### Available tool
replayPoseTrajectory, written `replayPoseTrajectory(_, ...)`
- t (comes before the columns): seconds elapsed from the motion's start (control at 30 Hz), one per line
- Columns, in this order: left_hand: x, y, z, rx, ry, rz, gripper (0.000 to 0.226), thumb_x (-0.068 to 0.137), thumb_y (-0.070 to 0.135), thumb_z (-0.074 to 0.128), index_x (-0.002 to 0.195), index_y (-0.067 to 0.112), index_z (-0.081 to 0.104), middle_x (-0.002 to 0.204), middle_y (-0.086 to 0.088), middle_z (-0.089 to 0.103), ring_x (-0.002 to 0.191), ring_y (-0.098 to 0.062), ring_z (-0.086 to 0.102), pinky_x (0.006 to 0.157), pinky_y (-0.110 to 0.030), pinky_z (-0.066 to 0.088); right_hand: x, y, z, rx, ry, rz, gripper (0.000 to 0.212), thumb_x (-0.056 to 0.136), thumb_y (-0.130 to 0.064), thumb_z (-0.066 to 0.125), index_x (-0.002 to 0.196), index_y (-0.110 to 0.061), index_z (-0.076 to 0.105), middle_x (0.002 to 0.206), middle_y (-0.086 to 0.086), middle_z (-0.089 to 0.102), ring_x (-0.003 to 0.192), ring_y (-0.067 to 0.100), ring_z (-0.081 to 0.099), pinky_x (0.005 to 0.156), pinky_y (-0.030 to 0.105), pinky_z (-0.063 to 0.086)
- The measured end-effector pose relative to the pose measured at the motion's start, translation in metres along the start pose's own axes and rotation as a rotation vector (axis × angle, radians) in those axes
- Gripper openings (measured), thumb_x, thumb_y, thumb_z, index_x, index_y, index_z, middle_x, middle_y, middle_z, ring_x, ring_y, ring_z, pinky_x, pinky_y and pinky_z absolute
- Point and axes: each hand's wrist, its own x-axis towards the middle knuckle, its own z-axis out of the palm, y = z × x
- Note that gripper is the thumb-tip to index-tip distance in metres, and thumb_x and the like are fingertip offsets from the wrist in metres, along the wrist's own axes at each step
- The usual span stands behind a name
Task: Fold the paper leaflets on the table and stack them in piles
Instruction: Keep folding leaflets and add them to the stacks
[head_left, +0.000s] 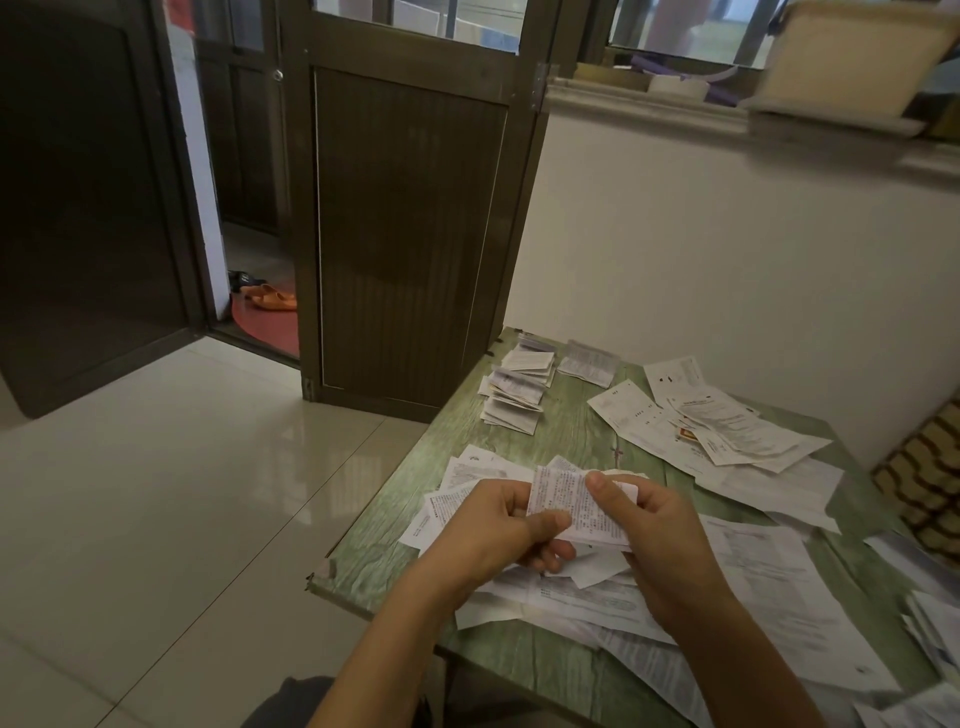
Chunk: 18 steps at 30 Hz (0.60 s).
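A small printed leaflet (574, 506) is held above the green table (566, 431) between both hands. My left hand (493, 530) pinches its left edge with thumb on top and fingers curled beneath. My right hand (654, 530) grips its right side, thumb pressed on the printed face. Loose unfolded leaflets (582, 597) lie under the hands. A pile of folded leaflets (517, 395) sits at the table's far left corner, with a second small folded bundle (587, 362) beside it.
More flat sheets (727, 426) spread over the far right of the table and others (789, 587) along the near right edge. A dark door panel (410, 234) stands behind the table's left corner. Shiny tiled floor (171, 493) lies to the left.
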Motion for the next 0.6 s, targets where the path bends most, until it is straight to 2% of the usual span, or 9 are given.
replayPoseTrajectory(0.07, 0.0, 0.0, 0.001, 0.009, 0.011, 0.012, 0.015, 0.089, 0.023, 0.061, 0.09, 0.01, 0.068, 0.081, -0.003, 0.073, 0.072, -0.01, 0.067, 0.067, -0.017, 0.054, 0.0, 0.002, 0.0, 0.017, 0.012, -0.018, 0.014, 0.085, -0.013, 0.061, 0.09, -0.003, 0.069, 0.078, 0.013, 0.072, 0.074, 0.027, 0.07, 0.06, 0.033, 0.058)
replayPoseTrajectory(0.17, 0.003, -0.002, 0.003, -0.043, 0.099, 0.017, 0.057, 0.079, 0.056, 0.062, 0.092, 0.001, 0.063, 0.091, -0.021, 0.065, 0.085, -0.027, 0.064, 0.083, -0.034, 0.056, -0.001, 0.005, 0.002, -0.064, 0.032, -0.111, 0.009, 0.085, -0.01, 0.062, 0.084, -0.007, 0.071, 0.076, 0.01, 0.071, 0.074, 0.025, 0.07, 0.064, 0.034, 0.057)
replayPoseTrajectory(0.23, 0.004, -0.003, 0.005, -0.052, 0.161, 0.021, 0.06, 0.084, 0.055, 0.058, 0.09, -0.005, 0.062, 0.09, -0.027, 0.063, 0.084, -0.037, 0.064, 0.088, -0.047, 0.053, -0.003, 0.007, 0.004, -0.12, 0.044, -0.196, 0.01, 0.084, -0.007, 0.062, 0.079, -0.011, 0.071, 0.074, 0.007, 0.07, 0.07, 0.019, 0.069, 0.061, 0.028, 0.057)
replayPoseTrajectory(0.3, 0.007, -0.006, 0.006, -0.012, 0.203, 0.053, 0.051, 0.09, 0.045, 0.053, 0.081, -0.004, 0.06, 0.075, -0.02, 0.061, 0.068, -0.026, 0.061, 0.075, -0.039, 0.054, -0.003, 0.009, 0.005, -0.148, 0.06, -0.264, 0.013, 0.083, -0.005, 0.064, 0.077, -0.014, 0.071, 0.073, 0.006, 0.07, 0.07, 0.016, 0.068, 0.062, 0.026, 0.057)
replayPoseTrajectory(0.33, 0.007, -0.007, 0.007, 0.004, 0.233, 0.081, 0.044, 0.092, 0.04, 0.052, 0.071, 0.001, 0.057, 0.066, -0.009, 0.058, 0.059, -0.013, 0.057, 0.064, -0.029, 0.05, -0.003, 0.01, 0.006, -0.159, 0.066, -0.289, 0.014, 0.083, -0.005, 0.064, 0.077, -0.015, 0.071, 0.072, 0.005, 0.07, 0.07, 0.016, 0.068, 0.062, 0.026, 0.057)
replayPoseTrajectory(0.4, 0.007, -0.003, 0.012, 0.059, 0.308, 0.153, 0.037, 0.094, 0.031, 0.051, 0.061, 0.015, 0.054, 0.054, 0.009, 0.055, 0.05, 0.002, 0.051, 0.055, -0.017, 0.041, -0.001, 0.015, 0.009, -0.281, 0.145, -0.402, 0.016, 0.083, -0.005, 0.065, 0.075, -0.018, 0.07, 0.068, -0.002, 0.068, 0.072, 0.012, 0.067, 0.062, 0.02, 0.055)
replayPoseTrajectory(0.5, 0.008, -0.003, 0.019, 0.209, 0.456, 0.301, 0.036, 0.095, 0.024, 0.051, 0.059, 0.028, 0.053, 0.05, 0.016, 0.055, 0.051, 0.003, 0.051, 0.052, -0.012, 0.038, 0.001, 0.023, 0.019, -0.594, 0.342, -0.72, 0.01, 0.081, -0.002, 0.068, 0.076, -0.009, 0.07, 0.067, -0.013, 0.058, 0.076, -0.006, 0.059, 0.064, 0.007, 0.045)
replayPoseTrajectory(0.53, 0.008, -0.005, 0.019, 0.244, 0.5, 0.338, 0.037, 0.095, 0.024, 0.051, 0.059, 0.03, 0.051, 0.05, 0.018, 0.054, 0.051, 0.002, 0.049, 0.051, -0.014, 0.038, 0.001, 0.024, 0.022, -0.612, 0.348, -0.72, 0.01, 0.082, -0.003, 0.067, 0.074, -0.009, 0.069, 0.065, -0.015, 0.056, 0.074, -0.009, 0.057, 0.063, 0.005, 0.043)
replayPoseTrajectory(0.6, 0.01, -0.008, 0.017, 0.276, 0.536, 0.369, 0.039, 0.095, 0.026, 0.05, 0.056, 0.026, 0.048, 0.048, 0.014, 0.049, 0.048, -0.003, 0.044, 0.05, -0.017, 0.035, 0.003, 0.017, 0.02, -0.534, 0.237, -0.522, 0.018, 0.086, -0.01, 0.064, 0.069, -0.013, 0.065, 0.058, -0.008, 0.057, 0.066, -0.005, 0.058, 0.057, 0.006, 0.043)
